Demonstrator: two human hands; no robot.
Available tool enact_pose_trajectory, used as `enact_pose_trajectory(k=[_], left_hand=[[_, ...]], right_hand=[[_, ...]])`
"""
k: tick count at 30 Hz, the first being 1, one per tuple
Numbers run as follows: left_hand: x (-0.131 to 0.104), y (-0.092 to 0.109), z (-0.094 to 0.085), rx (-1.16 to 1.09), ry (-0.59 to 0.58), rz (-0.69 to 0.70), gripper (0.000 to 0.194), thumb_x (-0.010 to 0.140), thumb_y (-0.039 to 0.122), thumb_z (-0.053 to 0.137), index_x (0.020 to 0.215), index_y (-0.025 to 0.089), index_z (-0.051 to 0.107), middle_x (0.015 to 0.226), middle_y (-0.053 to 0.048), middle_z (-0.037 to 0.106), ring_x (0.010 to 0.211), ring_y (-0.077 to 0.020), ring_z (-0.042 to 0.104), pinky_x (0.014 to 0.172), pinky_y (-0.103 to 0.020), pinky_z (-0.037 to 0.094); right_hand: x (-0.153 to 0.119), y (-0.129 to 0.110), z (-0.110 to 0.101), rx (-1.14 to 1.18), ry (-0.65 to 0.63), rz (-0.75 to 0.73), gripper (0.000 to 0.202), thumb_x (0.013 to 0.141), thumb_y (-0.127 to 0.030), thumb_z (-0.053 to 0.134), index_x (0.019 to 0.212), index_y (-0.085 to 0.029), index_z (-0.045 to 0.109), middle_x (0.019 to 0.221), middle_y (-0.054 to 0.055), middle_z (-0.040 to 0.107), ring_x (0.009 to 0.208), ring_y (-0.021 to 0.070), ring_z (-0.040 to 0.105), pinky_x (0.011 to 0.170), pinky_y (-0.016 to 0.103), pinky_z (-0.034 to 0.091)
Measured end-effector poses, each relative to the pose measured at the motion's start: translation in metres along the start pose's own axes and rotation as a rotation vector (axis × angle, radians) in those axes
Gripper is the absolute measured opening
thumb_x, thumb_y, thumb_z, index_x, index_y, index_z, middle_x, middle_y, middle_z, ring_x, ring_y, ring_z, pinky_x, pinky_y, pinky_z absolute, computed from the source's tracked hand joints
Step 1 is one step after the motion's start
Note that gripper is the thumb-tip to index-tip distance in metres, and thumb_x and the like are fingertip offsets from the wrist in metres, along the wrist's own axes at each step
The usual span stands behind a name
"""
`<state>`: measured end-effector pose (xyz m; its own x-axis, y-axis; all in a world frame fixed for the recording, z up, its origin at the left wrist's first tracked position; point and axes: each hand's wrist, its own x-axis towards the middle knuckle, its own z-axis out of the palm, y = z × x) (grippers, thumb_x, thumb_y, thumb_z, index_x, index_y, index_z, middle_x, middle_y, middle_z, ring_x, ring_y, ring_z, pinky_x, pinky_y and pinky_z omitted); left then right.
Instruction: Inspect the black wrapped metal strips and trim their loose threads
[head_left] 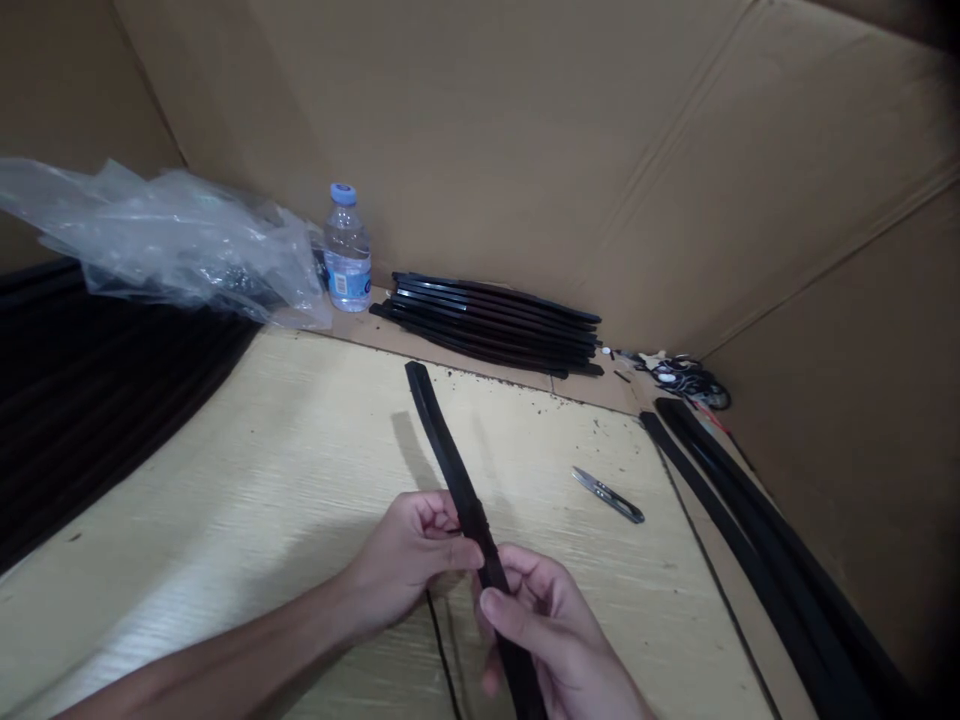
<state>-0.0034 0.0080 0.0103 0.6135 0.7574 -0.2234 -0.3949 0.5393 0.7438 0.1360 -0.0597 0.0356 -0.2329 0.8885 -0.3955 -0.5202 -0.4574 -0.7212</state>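
Note:
A long black rubber-like strip (439,430) runs from near the middle of the table down to the bottom edge, its far end raised a little and casting a shadow. My left hand (409,555) pinches it from the left with thumb and fingers. Just below, my right hand (544,620) is closed around the same strip, thumb on top. A thin black cord (441,640) hangs down beneath my left hand; where its upper end goes is hidden. A small thread snipper (609,495) lies on the table to the right.
Black strips (495,325) are stacked at the back, beside a water bottle (349,250). Clear plastic bags (195,235) rest on a dark pile (97,380) at left. Longer black strips (750,540) lie at right, near tangled scraps (686,380). Cardboard walls (480,130) enclose the table.

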Motion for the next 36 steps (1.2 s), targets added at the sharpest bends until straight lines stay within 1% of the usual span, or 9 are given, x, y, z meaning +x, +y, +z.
enact_pose_trajectory(k=[4,8,11,15,21,24,30,33,36], left_hand=[[-0.002,0.001,0.002,-0.069,-0.101,-0.053,0.03,0.056,0.024,0.084,0.078,0.009,0.069,0.067,-0.004,0.068,0.055,-0.0127,0.061,0.051,-0.02,0.044],[-0.003,0.0,0.003,-0.079,-0.214,-0.059,0.03,0.059,0.026,0.083,0.079,0.008,0.069,0.064,-0.006,0.068,0.05,-0.0146,0.061,0.048,-0.023,0.046],[-0.003,-0.001,0.003,-0.071,-0.208,-0.038,0.03,0.058,0.024,0.083,0.08,0.008,0.07,0.064,-0.005,0.067,0.055,-0.0134,0.063,0.052,-0.02,0.046],[-0.003,-0.004,0.003,-0.076,-0.18,-0.032,0.029,0.061,0.023,0.082,0.083,0.008,0.07,0.069,-0.005,0.068,0.062,-0.0129,0.063,0.057,-0.019,0.046],[-0.002,-0.01,0.004,-0.105,-0.251,-0.052,0.032,0.067,0.031,0.077,0.088,0.009,0.067,0.067,-0.007,0.068,0.048,-0.0153,0.062,0.045,-0.023,0.046],[-0.003,-0.01,0.004,-0.06,-0.221,-0.02,0.03,0.068,0.029,0.076,0.087,0.008,0.067,0.067,-0.008,0.068,0.051,-0.0159,0.062,0.046,-0.023,0.046],[-0.007,-0.008,0.005,-0.014,-0.158,-0.01,0.025,0.067,0.023,0.077,0.084,0.008,0.069,0.071,-0.008,0.068,0.059,-0.0135,0.062,0.054,-0.021,0.045],[-0.008,-0.011,0.006,-0.008,-0.099,0.003,0.024,0.066,0.023,0.078,0.081,0.007,0.067,0.072,-0.008,0.068,0.06,-0.0123,0.061,0.054,-0.02,0.044],[-0.009,-0.015,0.007,-0.043,-0.075,-0.02,0.024,0.067,0.025,0.077,0.075,0.009,0.062,0.069,-0.008,0.067,0.056,-0.0133,0.061,0.051,-0.021,0.044]], right_hand=[[-0.002,0.001,0.0,-0.005,0.001,0.0,0.029,0.068,-0.029,0.078,0.082,-0.012,0.059,0.06,0.0,0.062,0.045,0.007,0.051,0.038,0.018,0.05],[-0.002,0.003,0.005,-0.005,0.097,0.029,0.032,0.08,-0.046,0.063,0.08,-0.016,0.052,0.058,0.002,0.066,0.038,0.0069,0.051,0.029,0.013,0.042],[-0.001,0.005,0.006,-0.073,0.139,0.023,0.034,0.083,-0.047,0.058,0.073,-0.016,0.049,0.05,-0.001,0.062,0.032,0.0048,0.046,0.026,0.01,0.037],[-0.001,0.007,0.005,-0.09,0.105,-0.013,0.034,0.083,-0.047,0.058,0.072,-0.017,0.046,0.05,-0.002,0.061,0.029,0.0031,0.043,0.026,0.01,0.032],[0.0,0.008,0.006,-0.041,0.164,-0.043,0.035,0.081,-0.047,0.06,0.071,-0.017,0.045,0.051,0.002,0.063,0.03,0.0051,0.046,0.027,0.011,0.032],[0.0,0.009,0.008,0.027,0.207,-0.013,0.036,0.081,-0.05,0.057,0.075,-0.016,0.048,0.049,0.005,0.064,0.03,0.0065,0.047,0.027,0.012,0.032],[0.0,0.009,0.006,-0.012,0.221,0.045,0.04,0.082,-0.053,0.056,0.071,-0.014,0.053,0.041,0.0,0.057,0.026,0.0041,0.04,0.024,0.01,0.03],[-0.001,0.01,0.005,-0.035,0.253,0.058,0.041,0.082,-0.053,0.055,0.07,-0.014,0.053,0.04,-0.001,0.056,0.025,0.0039,0.039,0.023,0.01,0.029],[-0.001,0.01,0.007,0.026,0.247,0.045,0.038,0.082,-0.051,0.057,0.075,-0.014,0.053,0.043,0.0,0.058,0.027,0.0048,0.041,0.025,0.011,0.031]])
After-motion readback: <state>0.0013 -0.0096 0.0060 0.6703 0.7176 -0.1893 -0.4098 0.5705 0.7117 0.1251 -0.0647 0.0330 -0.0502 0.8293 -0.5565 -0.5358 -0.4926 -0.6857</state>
